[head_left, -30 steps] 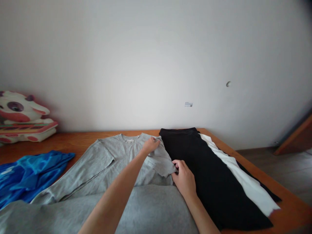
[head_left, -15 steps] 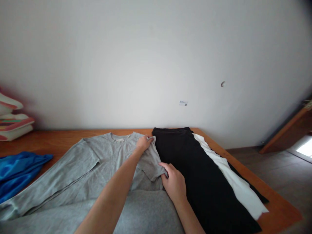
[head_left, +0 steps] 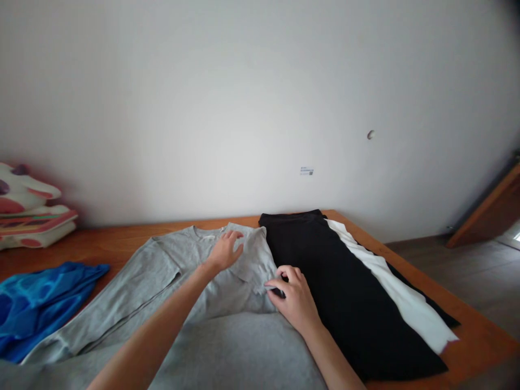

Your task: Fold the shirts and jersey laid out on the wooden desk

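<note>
A grey long-sleeved shirt [head_left: 211,300] lies spread out with its collar toward the wall. One sleeve stretches to the lower left; on the right, the visible sleeve part is short and creased, its remainder not in view. My left hand [head_left: 225,250] is over the shirt's upper chest, fingers apart and holding nothing. At the end of the right sleeve, my right hand [head_left: 298,303] has thumb and forefinger curved with a gap between them, close to or touching the cloth. Beside it lies a black garment [head_left: 337,287], partly over a white one [head_left: 400,281].
A blue garment [head_left: 44,298] lies crumpled on the wooden surface [head_left: 122,244] at the left. Behind it sits a white and pink toy-like object [head_left: 36,216] against the wall [head_left: 227,108]. The surface's right edge drops to a grey floor [head_left: 467,271].
My left hand has released the shirt's right shoulder and moved left. My right hand's fingers have loosened from their pinch on the sleeve. The view has turned slightly left.
</note>
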`<state>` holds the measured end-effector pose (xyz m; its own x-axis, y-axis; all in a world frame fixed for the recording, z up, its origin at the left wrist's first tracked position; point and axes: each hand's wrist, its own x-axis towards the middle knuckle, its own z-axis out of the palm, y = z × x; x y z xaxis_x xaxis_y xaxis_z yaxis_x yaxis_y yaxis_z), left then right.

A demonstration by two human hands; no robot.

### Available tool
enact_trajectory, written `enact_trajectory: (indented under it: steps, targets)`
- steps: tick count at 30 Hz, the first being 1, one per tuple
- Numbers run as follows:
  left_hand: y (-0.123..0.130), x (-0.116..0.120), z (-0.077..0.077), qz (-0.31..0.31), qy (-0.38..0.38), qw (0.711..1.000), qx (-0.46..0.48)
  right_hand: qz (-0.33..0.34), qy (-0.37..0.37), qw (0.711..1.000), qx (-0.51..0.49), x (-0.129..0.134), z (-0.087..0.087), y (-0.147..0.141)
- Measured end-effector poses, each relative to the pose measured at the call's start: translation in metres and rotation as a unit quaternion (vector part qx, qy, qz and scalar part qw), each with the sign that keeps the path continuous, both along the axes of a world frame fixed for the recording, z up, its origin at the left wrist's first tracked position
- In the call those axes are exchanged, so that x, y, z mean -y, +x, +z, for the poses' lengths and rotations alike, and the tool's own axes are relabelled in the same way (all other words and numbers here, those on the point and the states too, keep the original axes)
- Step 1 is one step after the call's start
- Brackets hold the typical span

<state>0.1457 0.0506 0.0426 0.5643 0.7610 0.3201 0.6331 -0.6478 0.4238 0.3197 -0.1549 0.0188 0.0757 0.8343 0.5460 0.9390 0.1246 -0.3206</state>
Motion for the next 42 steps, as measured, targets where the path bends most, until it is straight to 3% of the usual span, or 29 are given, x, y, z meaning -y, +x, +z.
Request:
enact_trajectory:
  steps: [3, 5, 8, 10, 15, 18, 23, 27, 30, 33, 35, 39, 42]
  targets:
    - [-0.037, 0.049, 0.003, -0.117, 0.035, 0.992, -0.002, 0.022, 0.004, 1.000, -0.009, 0.001, 0.001, -0.001]
    - [-0.053, 0.083, 0.003, -0.180, 0.007, 0.983, -0.023, 0.032, -0.002, 0.999, -0.012, 0.001, 0.001, 0.000]
    - [-0.066, 0.121, 0.001, -0.231, -0.029, 0.971, -0.047, 0.031, -0.016, 0.999, -0.007, 0.002, -0.001, 0.000]
    - [-0.070, 0.134, -0.001, -0.235, -0.029, 0.970, -0.048, -0.010, -0.023, 1.000, -0.008, 0.001, -0.003, 0.000]
    - [-0.072, 0.129, -0.014, -0.175, -0.031, 0.984, 0.010, -0.140, -0.106, 0.984, -0.037, 0.000, -0.008, -0.001]
    - [-0.074, 0.120, -0.025, -0.110, -0.031, 0.993, 0.021, -0.155, -0.155, 0.973, -0.074, 0.002, -0.005, 0.006]
    - [-0.084, 0.105, -0.042, -0.033, -0.009, 0.998, -0.051, -0.142, -0.153, 0.969, -0.129, 0.013, 0.002, 0.024]
    - [-0.092, 0.098, -0.048, -0.038, 0.019, 0.994, -0.101, -0.061, -0.131, 0.985, -0.099, 0.029, 0.002, 0.039]
    - [-0.092, 0.098, -0.050, -0.037, 0.038, 0.992, -0.113, -0.154, -0.115, 0.981, -0.017, 0.043, 0.003, 0.051]
    - [-0.092, 0.099, -0.053, -0.035, 0.052, 0.992, -0.111, -0.299, -0.203, 0.931, 0.045, 0.050, 0.006, 0.051]
    - [-0.092, 0.099, -0.055, -0.035, 0.061, 0.992, -0.109, -0.355, -0.261, 0.896, 0.053, 0.046, 0.008, 0.041]
    - [-0.094, 0.096, -0.058, -0.043, 0.068, 0.991, -0.107, -0.334, -0.295, 0.893, 0.072, 0.024, 0.006, 0.012]
    - [-0.096, 0.094, -0.061, -0.050, 0.072, 0.990, -0.108, -0.325, -0.299, 0.894, 0.070, 0.012, 0.001, 0.009]
